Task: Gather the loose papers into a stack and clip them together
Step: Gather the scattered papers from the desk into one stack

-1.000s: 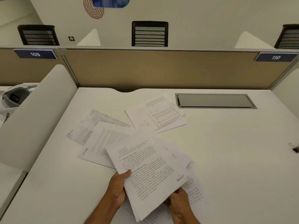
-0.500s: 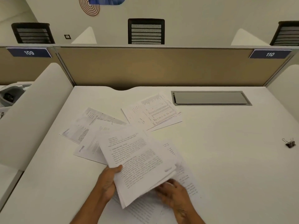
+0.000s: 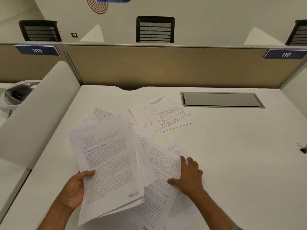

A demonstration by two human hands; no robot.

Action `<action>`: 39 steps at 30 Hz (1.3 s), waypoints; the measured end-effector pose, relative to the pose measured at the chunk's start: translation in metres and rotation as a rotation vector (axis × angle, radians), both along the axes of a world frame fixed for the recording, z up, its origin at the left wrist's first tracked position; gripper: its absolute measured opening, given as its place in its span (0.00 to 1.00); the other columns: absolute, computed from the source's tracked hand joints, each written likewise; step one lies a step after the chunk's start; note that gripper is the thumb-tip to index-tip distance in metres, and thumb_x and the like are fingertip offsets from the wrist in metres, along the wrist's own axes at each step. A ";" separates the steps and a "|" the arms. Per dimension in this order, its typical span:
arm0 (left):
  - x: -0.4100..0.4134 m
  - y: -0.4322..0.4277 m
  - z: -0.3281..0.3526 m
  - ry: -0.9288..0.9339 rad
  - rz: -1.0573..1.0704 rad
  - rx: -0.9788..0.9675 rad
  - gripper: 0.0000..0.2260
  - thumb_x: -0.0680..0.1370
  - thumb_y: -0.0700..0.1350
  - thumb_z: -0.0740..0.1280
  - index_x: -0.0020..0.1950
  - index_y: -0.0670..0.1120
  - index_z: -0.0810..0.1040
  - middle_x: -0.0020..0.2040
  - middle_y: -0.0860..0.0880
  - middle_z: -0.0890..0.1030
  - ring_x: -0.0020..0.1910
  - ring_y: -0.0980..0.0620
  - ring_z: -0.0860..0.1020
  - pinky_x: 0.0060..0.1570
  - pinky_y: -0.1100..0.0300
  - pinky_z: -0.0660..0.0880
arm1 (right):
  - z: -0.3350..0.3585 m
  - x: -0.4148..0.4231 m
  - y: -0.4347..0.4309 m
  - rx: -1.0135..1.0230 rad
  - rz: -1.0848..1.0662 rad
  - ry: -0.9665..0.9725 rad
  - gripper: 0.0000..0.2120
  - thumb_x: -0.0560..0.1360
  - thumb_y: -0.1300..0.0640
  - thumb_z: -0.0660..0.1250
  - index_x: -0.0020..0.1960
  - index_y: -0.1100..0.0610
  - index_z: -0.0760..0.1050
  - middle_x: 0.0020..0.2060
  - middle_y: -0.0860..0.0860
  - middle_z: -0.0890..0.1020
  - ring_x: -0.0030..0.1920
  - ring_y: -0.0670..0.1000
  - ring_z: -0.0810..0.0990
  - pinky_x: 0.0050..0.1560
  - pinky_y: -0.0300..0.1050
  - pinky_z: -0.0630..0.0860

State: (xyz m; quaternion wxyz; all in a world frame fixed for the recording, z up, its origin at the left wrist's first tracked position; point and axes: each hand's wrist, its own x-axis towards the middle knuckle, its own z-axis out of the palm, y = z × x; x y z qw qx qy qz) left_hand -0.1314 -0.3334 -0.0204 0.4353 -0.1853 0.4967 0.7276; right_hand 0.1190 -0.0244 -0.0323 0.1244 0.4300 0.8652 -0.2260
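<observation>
White paper is held as a bundle (image 3: 109, 163) in the lower left of the frame, gripped at its left edge by the left hand (image 3: 73, 190). Compared with a second ago, it is swung leftwards, and the right hand (image 3: 187, 176) is now laid flat, fingers spread, on the loose sheets (image 3: 161, 165) at lower centre. The gathering is judged about half done. The bundle's long axis runs nearly up-down, its heading end pointing away, slightly left. The binder clip (image 3: 303, 149) lies untouched at the right edge.
</observation>
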 end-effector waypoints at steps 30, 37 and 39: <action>0.034 0.034 -0.008 -0.156 -0.111 0.020 0.20 0.73 0.34 0.66 0.65 0.39 0.81 0.54 0.38 0.88 0.45 0.38 0.88 0.47 0.41 0.85 | -0.001 0.047 -0.001 -0.666 -0.587 0.646 0.10 0.78 0.64 0.71 0.59 0.57 0.82 0.48 0.51 0.89 0.46 0.50 0.88 0.34 0.36 0.81; 0.046 0.068 0.004 0.012 -0.309 -0.022 0.21 0.71 0.33 0.69 0.65 0.39 0.81 0.59 0.36 0.86 0.51 0.36 0.87 0.48 0.44 0.86 | 0.033 0.063 0.046 -0.706 -0.633 0.754 0.07 0.79 0.62 0.71 0.56 0.57 0.84 0.43 0.54 0.89 0.38 0.52 0.82 0.33 0.43 0.75; 0.051 0.081 0.011 0.073 -0.381 -0.032 0.25 0.67 0.34 0.73 0.65 0.40 0.82 0.61 0.35 0.85 0.56 0.34 0.84 0.53 0.43 0.84 | 0.040 0.065 0.056 -0.775 -0.618 0.762 0.08 0.79 0.62 0.72 0.58 0.58 0.83 0.48 0.59 0.90 0.44 0.57 0.82 0.42 0.52 0.76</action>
